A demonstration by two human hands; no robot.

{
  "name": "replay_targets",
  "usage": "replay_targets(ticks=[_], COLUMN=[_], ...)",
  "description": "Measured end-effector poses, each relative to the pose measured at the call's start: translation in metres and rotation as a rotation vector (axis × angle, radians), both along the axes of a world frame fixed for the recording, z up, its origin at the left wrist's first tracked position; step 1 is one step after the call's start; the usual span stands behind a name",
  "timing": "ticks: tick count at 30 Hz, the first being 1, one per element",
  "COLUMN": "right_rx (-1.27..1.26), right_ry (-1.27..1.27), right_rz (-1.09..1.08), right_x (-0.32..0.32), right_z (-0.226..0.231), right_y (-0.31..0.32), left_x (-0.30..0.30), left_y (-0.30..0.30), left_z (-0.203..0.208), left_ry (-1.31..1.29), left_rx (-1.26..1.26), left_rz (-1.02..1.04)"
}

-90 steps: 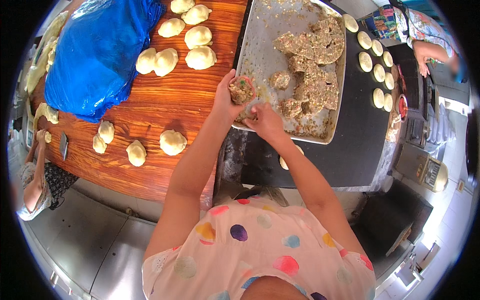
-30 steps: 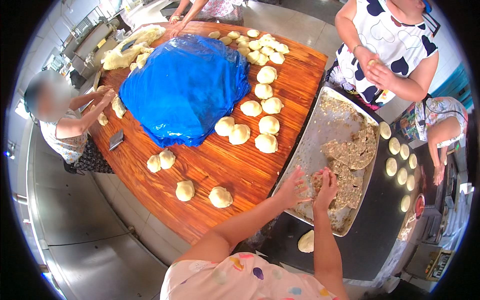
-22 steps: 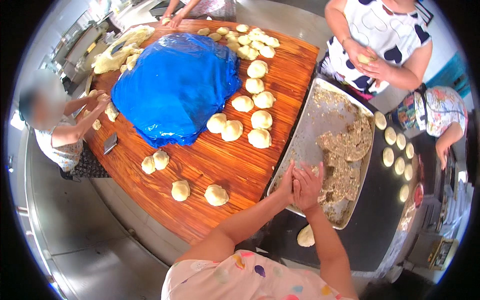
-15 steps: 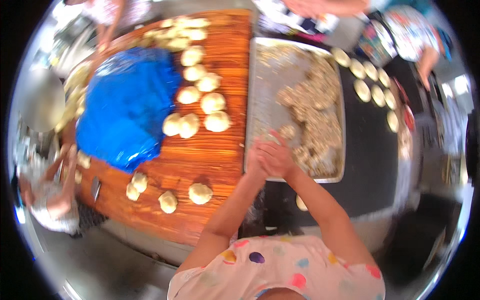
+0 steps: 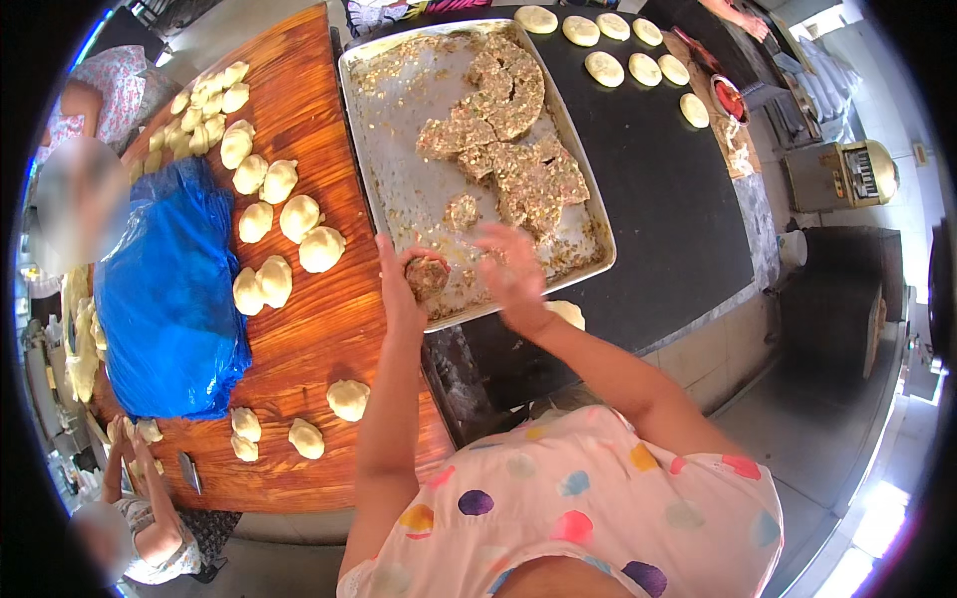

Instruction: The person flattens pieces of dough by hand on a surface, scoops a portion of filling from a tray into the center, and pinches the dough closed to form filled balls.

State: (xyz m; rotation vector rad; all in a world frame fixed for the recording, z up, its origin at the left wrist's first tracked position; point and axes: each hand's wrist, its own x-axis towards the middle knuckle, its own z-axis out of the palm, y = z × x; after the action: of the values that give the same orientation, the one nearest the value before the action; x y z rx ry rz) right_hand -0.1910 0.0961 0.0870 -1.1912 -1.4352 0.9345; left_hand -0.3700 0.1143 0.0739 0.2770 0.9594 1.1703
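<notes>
My left hand [image 5: 397,294] cups a brown ball of filling [image 5: 427,278] over the near left corner of a metal tray [image 5: 384,130]. To its right, my right hand [image 5: 513,277] is spread above the tray's near edge, blurred by motion, and I see nothing held in it. A second ball of filling [image 5: 461,212] lies on the tray just beyond my hands. A large chunky mass of meat-like filling [image 5: 523,164] covers the tray's far and right parts. Below my right wrist, a flat round of dough [image 5: 566,314] is partly covered.
On the wooden table [image 5: 329,379] at left lie several lumps of dough [image 5: 321,249] and a blue plastic sheet [image 5: 164,299]. Several flat dough rounds [image 5: 604,69] rest on the black surface [image 5: 678,199] at right. A bowl of red stuff [image 5: 729,98] stands beyond. Other people work along the left side.
My hands were pressed together over the tray's near edge; now they are apart, and a ball of filling shows in the left. The view has shifted and turned.
</notes>
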Motion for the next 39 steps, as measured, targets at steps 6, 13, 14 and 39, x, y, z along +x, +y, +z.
replay_targets(ticks=[6,13,14,39], right_rx=[-0.425,-0.683,-0.678,-0.258], right_ry=[0.043,0.331,0.303,-0.248], right_rz=[-0.472,-0.548,-0.49,0.175], right_x=[0.114,0.032,0.033,0.099], right_z=[-0.078,-0.051,-0.055,0.007], right_y=[0.034,0.023,0.017,0.024], left_x=[0.004,0.061,0.069,0.129], left_y=[0.013,-0.001,0.003,-0.011], left_z=[-0.026,-0.028,-0.023,-0.004], left_ry=[1.213,1.459,1.511,-0.168], left_rx=[0.228,0.796,0.884,-0.261], left_rz=[-0.494,-0.42,-0.459,0.099])
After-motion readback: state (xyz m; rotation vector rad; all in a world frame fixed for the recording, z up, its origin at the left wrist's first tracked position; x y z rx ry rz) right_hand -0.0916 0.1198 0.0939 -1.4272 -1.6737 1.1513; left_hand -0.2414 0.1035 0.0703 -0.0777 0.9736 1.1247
